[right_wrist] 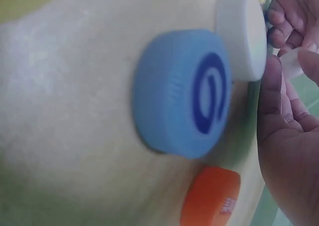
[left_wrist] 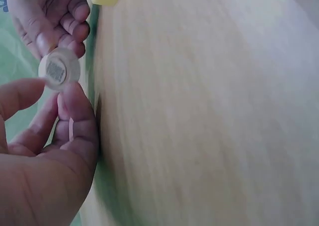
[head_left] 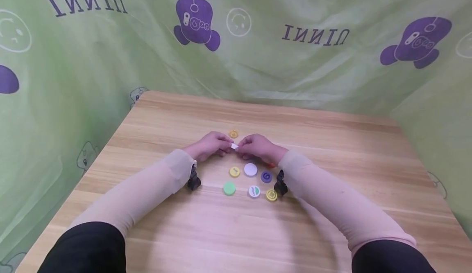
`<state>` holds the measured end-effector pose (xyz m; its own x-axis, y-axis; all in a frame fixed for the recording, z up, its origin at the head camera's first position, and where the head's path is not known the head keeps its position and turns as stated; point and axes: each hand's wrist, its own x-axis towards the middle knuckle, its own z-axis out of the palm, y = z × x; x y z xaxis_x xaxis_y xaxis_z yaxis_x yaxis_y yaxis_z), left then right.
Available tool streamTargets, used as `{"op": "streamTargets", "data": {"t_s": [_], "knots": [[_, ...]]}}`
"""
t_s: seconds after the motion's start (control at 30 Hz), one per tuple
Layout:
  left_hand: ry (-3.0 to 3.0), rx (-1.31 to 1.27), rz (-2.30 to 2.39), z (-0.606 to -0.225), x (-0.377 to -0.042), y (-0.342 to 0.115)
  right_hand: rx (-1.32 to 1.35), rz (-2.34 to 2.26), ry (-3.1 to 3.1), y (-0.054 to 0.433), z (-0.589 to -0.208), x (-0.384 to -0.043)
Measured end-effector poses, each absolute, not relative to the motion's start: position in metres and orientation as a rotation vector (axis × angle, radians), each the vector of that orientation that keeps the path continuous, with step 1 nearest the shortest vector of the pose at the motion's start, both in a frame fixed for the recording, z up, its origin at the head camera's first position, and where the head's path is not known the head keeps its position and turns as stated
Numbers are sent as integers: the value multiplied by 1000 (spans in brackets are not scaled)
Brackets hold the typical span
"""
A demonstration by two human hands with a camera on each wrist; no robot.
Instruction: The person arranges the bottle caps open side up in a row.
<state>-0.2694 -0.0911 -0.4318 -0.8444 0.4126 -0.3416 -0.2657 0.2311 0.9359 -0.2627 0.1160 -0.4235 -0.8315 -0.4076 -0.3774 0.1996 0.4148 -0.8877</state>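
- Green printed curtain (head_left: 313, 68) is hanging round a wood-grain tabletop (head_left: 206, 236); purple figures and mirrored lettering are showing on it.
- Small white cap (left_wrist: 57, 69) is sitting between the two hands, above the tabletop — right of the left hand (head_left: 211, 146), left of the right hand (head_left: 259, 147). Neither hand is nearer; both are touching it.
- Left hand is pinching one side of its rim, right hand is pinching the opposite side.
- No long axis on it, it's round; in the head view it is showing as a narrow tilted strip, and its face with a grey patterned mark is turning up in the left wrist view.
- Amber cap (head_left: 233, 134) is lying just beyond the fingers, near the table's far half.
- Larger white cap (head_left: 250, 170) is lying on the person's side of the hands; blue cap (head_left: 266, 177) is resting just beside it, orange cap (head_left: 271, 165) is partly hiding under the right wrist.
- Counting: hands two, held cap one. On the table — yellow caps (head_left: 234, 172) two, amber one, larger white one, blue one, orange one, green cap (head_left: 229, 188) one, white-and-green cap (head_left: 254, 191) one. Eight lying, nine altogether.
- Something dark is peeking out under the right hand; can't tell what, not counting it.
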Motion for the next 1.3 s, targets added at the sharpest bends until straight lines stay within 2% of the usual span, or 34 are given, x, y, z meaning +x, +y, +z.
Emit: {"op": "streamTargets", "data": {"t_s": [0.3, 0.63, 1.3], "knots": [[1913, 38, 1862, -425, -276, -81, -16, -1631, 2117, 117, -416, -273], [1979, 61, 1875, -410, -285, -64, 135, -1771, 2145, 119, -417, -285], [1988, -23, 1677, -395, -288, -43, 201, -1644, 2097, 131, -417, -294]]}}
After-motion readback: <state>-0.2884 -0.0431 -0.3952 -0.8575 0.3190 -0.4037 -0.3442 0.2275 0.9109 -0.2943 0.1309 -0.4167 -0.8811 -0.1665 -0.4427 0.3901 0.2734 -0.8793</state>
